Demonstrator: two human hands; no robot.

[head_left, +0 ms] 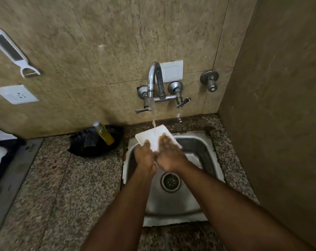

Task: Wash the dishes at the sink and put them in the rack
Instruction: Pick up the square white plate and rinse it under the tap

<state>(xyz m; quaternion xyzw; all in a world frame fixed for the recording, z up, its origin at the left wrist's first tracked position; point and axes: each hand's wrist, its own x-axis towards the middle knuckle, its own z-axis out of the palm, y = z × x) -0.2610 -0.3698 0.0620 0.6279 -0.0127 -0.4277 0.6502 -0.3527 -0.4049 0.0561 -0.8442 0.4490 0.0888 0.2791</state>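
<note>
A white square plate (151, 136) is held tilted over the steel sink (199, 147), under water running from the wall tap (154, 78). My left hand (145, 157) grips the plate's near left edge, thumb on its face. My right hand (169, 154) lies flat on the plate's right half, fingers spread over the surface. The near part of the plate is hidden behind both hands.
A black dish (81, 147) left of the sink holds a yellow soap bottle (103, 133) and a dark scrubber (90, 140). Speckled granite counter (72, 187) surrounds the sink. A wall (280, 105) stands close on the right. A socket (16, 94) and a white peeler (10, 51) hang left.
</note>
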